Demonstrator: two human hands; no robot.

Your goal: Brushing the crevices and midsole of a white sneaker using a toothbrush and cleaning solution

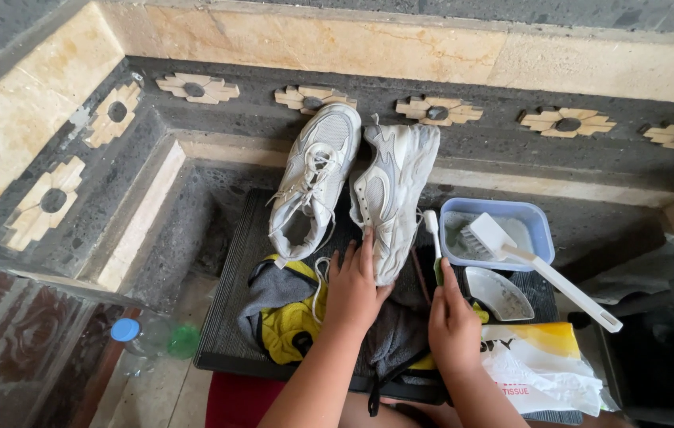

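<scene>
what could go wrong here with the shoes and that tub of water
The long white brush leans on the rim of the blue tub with its handle sticking far out; a bump from the right hand, which grips a toothbrush, might tip it or spill the tub. The right-side shoe leans on the ledge, steadied only by the left hand, so it could slide. Splashes might soak the tissue pack.

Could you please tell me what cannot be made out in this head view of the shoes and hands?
- Toothbrush: the right hand hides its handle.
- Right-hand shoe: the left hand covers its heel end.
- Plastic bottle: lower part hidden behind the black mat.
- Tissue pack: cut off by the bottom edge.
</scene>
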